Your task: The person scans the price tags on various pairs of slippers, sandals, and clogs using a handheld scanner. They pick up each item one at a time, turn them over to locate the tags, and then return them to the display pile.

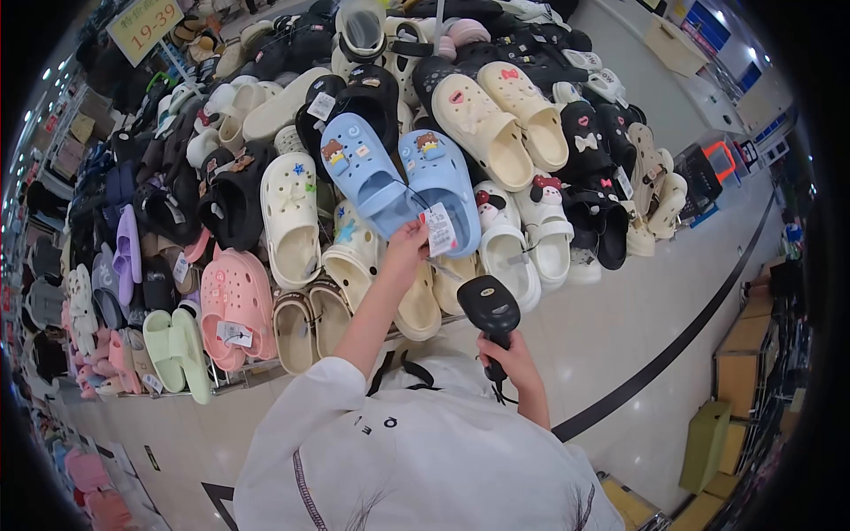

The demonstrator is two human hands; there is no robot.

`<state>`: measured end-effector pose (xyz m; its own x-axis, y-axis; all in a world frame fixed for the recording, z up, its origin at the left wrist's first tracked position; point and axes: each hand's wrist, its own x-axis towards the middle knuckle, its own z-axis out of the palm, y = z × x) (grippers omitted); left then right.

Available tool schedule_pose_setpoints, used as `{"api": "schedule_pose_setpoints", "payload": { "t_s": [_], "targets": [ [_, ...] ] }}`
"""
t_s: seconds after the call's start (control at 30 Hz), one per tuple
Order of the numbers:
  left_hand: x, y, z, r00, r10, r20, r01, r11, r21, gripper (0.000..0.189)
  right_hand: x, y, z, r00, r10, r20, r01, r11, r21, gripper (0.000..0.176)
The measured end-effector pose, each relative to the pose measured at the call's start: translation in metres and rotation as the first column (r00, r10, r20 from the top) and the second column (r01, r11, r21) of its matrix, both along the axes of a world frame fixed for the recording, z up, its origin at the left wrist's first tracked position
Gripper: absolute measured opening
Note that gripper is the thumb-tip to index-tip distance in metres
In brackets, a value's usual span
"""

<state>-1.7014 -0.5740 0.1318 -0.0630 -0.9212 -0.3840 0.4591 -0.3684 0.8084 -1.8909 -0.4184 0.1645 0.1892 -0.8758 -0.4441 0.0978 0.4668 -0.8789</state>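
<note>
My left hand pinches the edge of a white price tag. A thin tie runs from the tag to a pair of light blue slippers with bear charms, lying on the heap. In my right hand is a black barcode scanner, gripped round its handle, its head toward the tag. A cable hangs from the handle's bottom. Cream clogs lie just right of the blue pair, and white clogs with dog charms sit below those.
A broad display is heaped with clogs and slippers, including a pink pair and a pale green pair at its front edge. A yellow price sign stands at back left. Shelving with boxes lines the right side.
</note>
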Motion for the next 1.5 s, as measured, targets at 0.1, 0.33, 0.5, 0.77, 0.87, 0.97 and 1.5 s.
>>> {"api": "schedule_pose_setpoints", "payload": {
  "t_s": [0.1,0.33,0.5,0.77,0.87,0.97,1.5],
  "targets": [
    [0.003,-0.006,-0.012,0.883,0.003,-0.469,0.082,0.984,0.161,0.018,0.003,-0.005,0.008,0.999,-0.018,0.029,0.019,1.000,-0.004,0.014],
    [-0.006,0.002,-0.014,0.271,-0.076,-0.959,0.373,0.927,0.032,0.022,0.005,-0.023,0.028,0.997,-0.030,0.065,0.031,0.999,-0.022,0.016],
    [-0.010,0.007,-0.027,0.240,-0.193,-0.951,0.358,0.929,-0.098,0.028,0.014,-0.046,0.042,0.947,-0.122,0.298,0.077,0.984,0.158,0.029],
    [-0.013,0.010,-0.027,0.574,0.020,-0.818,0.257,0.945,0.203,0.026,0.027,-0.057,0.044,0.922,-0.051,0.383,-0.012,0.987,0.160,0.032],
    [-0.011,0.007,-0.040,0.185,-0.295,-0.937,0.374,0.903,-0.211,0.033,0.030,-0.058,0.044,0.904,-0.050,0.424,-0.029,0.984,0.178,0.033],
    [-0.011,0.011,-0.036,0.288,-0.239,-0.927,0.355,0.926,-0.129,0.033,0.032,-0.060,0.040,0.880,-0.051,0.471,-0.037,0.984,0.175,0.033],
    [0.042,-0.006,-0.007,0.565,0.092,0.820,0.190,0.953,-0.238,0.048,-0.002,-0.037,0.014,0.891,-0.210,0.403,0.137,0.970,0.202,0.028]
  ]
}}
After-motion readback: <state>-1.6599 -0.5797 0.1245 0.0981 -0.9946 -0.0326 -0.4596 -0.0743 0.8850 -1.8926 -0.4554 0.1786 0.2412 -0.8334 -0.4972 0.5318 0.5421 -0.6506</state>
